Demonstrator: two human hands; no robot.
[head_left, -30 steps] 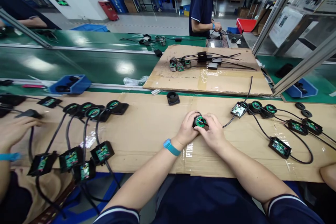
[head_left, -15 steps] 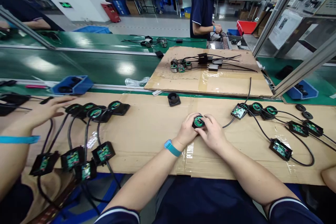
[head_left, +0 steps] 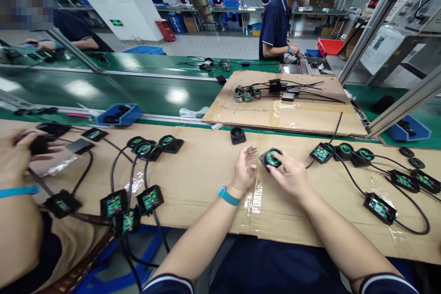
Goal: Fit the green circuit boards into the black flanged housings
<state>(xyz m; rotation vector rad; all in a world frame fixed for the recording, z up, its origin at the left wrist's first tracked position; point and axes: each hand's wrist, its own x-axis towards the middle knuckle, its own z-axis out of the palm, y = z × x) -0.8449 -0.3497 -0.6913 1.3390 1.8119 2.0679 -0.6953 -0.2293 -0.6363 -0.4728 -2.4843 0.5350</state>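
Note:
Between the thumb and fingers of my right hand (head_left: 290, 173) is a black housing with a round green circuit board (head_left: 272, 158) in its open top. The housing is tilted over the cardboard. My left hand (head_left: 245, 170) is apart from it, just to the left, with its fingers spread and nothing in them. Behind my hands sits another black square-based housing (head_left: 237, 135), its round opening facing up. To the right lies an open black box with a circuit board (head_left: 322, 152), a cable running from it.
More round housings (head_left: 363, 157) and cabled boxes (head_left: 380, 208) lie at right. A co-worker's hand (head_left: 20, 149) handles a black part at left, near several wired units (head_left: 149, 199). A blue bin (head_left: 119, 115) and a raised cardboard sheet (head_left: 255, 110) are behind.
My left hand has let go of the housing and moved off to its left; my right hand keeps hold. The co-worker's hand at left has lifted a black part. The view has shifted.

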